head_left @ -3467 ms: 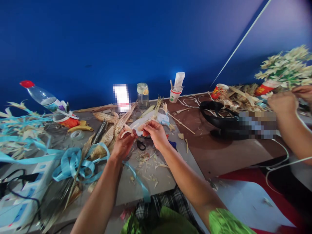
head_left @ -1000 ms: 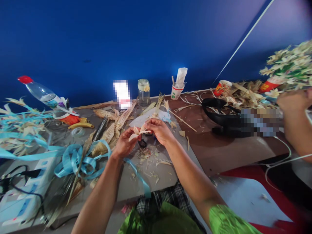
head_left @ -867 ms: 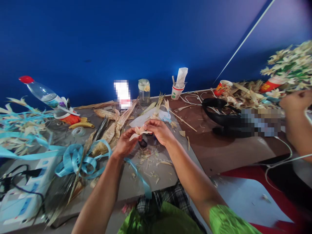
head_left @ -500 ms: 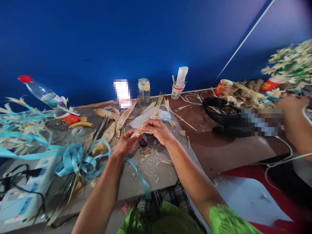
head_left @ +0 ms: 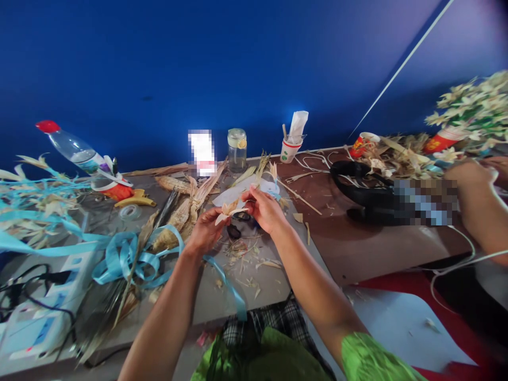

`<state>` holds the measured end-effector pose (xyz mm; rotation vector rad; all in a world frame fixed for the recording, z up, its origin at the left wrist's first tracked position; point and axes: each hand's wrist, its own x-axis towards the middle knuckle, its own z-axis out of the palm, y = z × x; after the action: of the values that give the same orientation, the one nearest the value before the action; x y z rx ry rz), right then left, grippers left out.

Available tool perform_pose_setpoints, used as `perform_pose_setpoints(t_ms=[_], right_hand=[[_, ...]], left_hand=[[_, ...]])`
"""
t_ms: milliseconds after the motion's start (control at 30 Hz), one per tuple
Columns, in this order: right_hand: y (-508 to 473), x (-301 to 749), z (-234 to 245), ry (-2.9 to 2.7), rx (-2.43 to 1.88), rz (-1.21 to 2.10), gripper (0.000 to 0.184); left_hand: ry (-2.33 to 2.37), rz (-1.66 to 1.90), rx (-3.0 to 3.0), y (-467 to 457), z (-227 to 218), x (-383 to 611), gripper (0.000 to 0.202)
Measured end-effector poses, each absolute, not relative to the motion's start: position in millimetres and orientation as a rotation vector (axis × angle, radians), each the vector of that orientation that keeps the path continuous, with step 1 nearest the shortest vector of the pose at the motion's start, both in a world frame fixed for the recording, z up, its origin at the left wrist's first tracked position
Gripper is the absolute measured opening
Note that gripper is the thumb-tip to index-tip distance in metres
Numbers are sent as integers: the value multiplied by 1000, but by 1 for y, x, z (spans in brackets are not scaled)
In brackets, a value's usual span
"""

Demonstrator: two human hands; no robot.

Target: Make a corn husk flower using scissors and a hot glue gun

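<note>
A small pale corn-husk flower (head_left: pixel 227 210) with spread petals is pinched between the thumb and fingers of my left hand (head_left: pixel 204 233), above the grey table. Just to its right, my right hand (head_left: pixel 266 210) has its fingertips drawn together, a little apart from the petals. Whether anything is between those fingertips I cannot make out. Beneath the flower lie black loop handles (head_left: pixel 234 232), probably of scissors, partly covered by my hands. A sheet of white paper (head_left: pixel 223 199) and another husk flower with a blue tie (head_left: pixel 273 177) lie behind my hands.
Left are blue ribbon (head_left: pixel 115 259), a power strip (head_left: pixel 47 312), an ear of corn (head_left: pixel 172 184), and a tilted bottle (head_left: pixel 77 153). A glass jar (head_left: pixel 237 151) and a paper cup (head_left: pixel 289 151) stand behind. Another person's arm (head_left: pixel 474 206) works at right.
My right fingers have come away from the husk flower, moving slightly up and right. The flower stays in my left hand, its petals now more visible.
</note>
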<state>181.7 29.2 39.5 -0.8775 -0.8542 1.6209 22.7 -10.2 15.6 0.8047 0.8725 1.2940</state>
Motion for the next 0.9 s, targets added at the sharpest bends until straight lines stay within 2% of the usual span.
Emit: perform_pose_setpoints(t_ms=[233,467,567,700,833,900], right_hand=[[35,180,35,-916,-986,1535,34],[39,193,49,-1100,-1083,1285,27],[42,216,54,-1331,-1170,1059,23],[38,251,55,-1736,-1509,699,23],[18,262,49,-2115,-1795,590,21],[7,257,45,-2295,-1855,512,28]], left_hand=[[871,1413,805,-4,8,19,22],[791,1477,818,-1,7,17,22],[756,1491,843,0,4,17,22],[736,1499,843,1,1,16,20],[760,1510,843,2,2,17,19],[788,1512,862,2,3,18,18]])
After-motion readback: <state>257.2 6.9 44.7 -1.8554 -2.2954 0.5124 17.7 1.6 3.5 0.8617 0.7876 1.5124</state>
